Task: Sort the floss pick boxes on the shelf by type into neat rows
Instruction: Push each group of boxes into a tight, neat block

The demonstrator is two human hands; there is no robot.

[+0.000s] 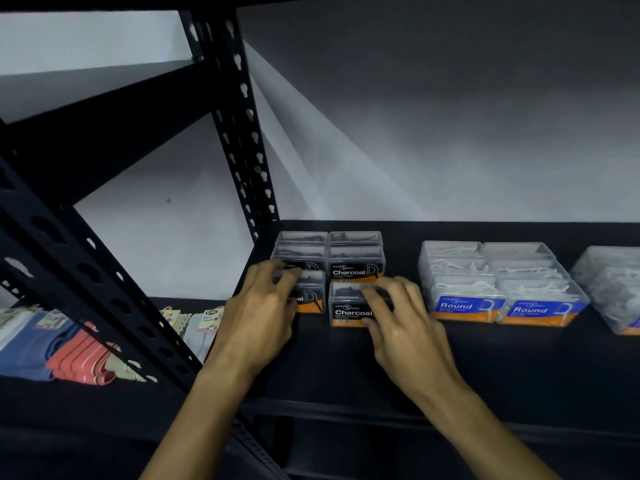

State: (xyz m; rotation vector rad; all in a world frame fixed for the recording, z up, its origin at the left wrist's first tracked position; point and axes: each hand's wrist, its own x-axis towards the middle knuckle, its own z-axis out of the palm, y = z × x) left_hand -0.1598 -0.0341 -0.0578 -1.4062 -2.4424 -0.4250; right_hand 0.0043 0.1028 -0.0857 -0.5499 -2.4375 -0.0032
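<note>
Floss pick boxes are laid out on the black shelf in two clusters: clear Round boxes with blue labels sit to the right, and Charcoal boxes with black labels are stacked by the rack's upright post. Folded face towels can be seen down on a lower level, left. The front left Charcoal box is gripped by the left hand, fingers curled over it, and the front right Charcoal box is pinched by the right hand.
</note>
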